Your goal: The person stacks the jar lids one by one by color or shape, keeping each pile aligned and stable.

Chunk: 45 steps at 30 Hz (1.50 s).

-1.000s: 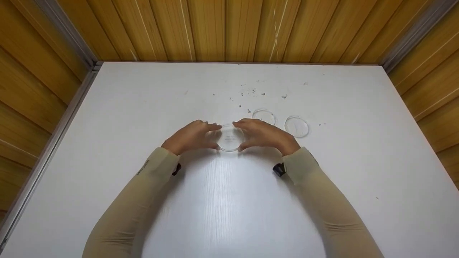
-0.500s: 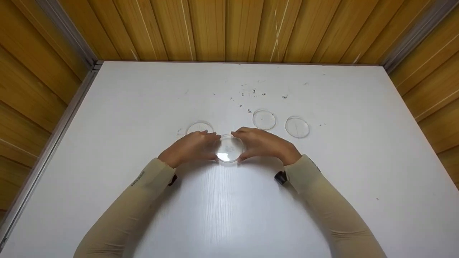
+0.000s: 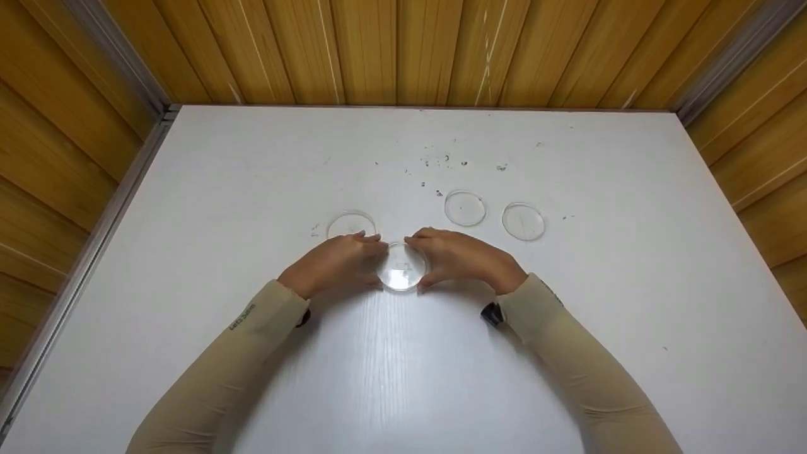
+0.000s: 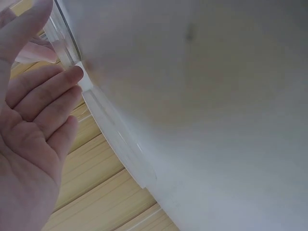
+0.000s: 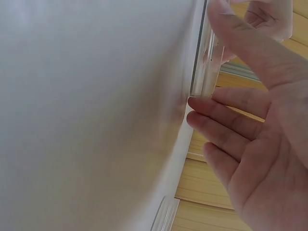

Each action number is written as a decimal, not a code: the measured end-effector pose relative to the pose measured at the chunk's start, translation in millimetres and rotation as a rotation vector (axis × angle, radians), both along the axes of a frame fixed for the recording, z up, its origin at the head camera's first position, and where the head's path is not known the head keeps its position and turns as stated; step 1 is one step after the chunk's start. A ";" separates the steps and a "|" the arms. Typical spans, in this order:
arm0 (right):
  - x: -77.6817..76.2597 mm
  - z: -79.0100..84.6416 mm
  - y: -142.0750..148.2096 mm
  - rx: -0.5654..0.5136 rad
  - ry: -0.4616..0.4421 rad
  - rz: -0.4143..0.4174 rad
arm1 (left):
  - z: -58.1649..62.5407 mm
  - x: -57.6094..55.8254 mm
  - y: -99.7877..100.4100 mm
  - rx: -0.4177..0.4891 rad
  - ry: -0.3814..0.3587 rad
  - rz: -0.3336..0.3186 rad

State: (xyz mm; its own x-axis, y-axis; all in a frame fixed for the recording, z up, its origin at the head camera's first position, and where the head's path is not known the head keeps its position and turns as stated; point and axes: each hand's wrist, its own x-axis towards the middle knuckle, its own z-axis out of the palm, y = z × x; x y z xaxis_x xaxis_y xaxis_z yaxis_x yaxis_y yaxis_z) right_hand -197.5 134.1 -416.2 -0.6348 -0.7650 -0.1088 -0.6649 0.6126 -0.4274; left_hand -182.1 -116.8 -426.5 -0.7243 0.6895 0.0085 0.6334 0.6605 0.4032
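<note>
Held dish sits nearer than a second ago; left hand and right hand grip it, fingers round opposite sides.

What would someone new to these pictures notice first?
Probably the left hand and right hand, gripping a clear round dish between them near the middle of the white table. A partly hidden dish lies beyond the left hand and two dishes beyond the right. Yellow-brown wall panels rise behind the table.

Colourless dish, white table.
</note>
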 end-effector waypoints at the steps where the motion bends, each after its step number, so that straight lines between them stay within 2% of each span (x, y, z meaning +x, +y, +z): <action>1: 0.4 0.3 -0.3 0.004 0.003 -0.002 | 0.2 0.2 0.1 -0.003 0.006 -0.001; 12: 4.0 1.4 -0.1 -0.005 0.031 -0.008 | 3.2 2.8 -0.8 -0.017 0.009 0.009; 19: 4.2 3.2 -0.6 0.038 0.023 -0.032 | 5.9 3.5 -3.9 -0.035 -0.001 0.014; 23: 0.2 5.7 0.0 0.031 -0.001 -0.030 | 7.3 2.3 -8.9 -0.018 0.008 0.021; 31: -17.3 12.1 -5.3 -0.013 -0.070 -0.055 | 6.7 -6.9 -30.6 0.061 0.008 0.083; 34: -24.1 14.6 -8.9 -0.033 -0.104 -0.079 | 5.4 -11.1 -40.8 0.082 -0.014 0.126; 37: -31.9 16.3 -13.9 -0.030 -0.126 -0.089 | 4.3 -15.9 -49.8 0.087 -0.078 0.192; 45: -54.9 17.8 -30.9 -0.004 -0.164 -0.115 | 1.7 -31.1 -62.3 0.016 -0.241 0.347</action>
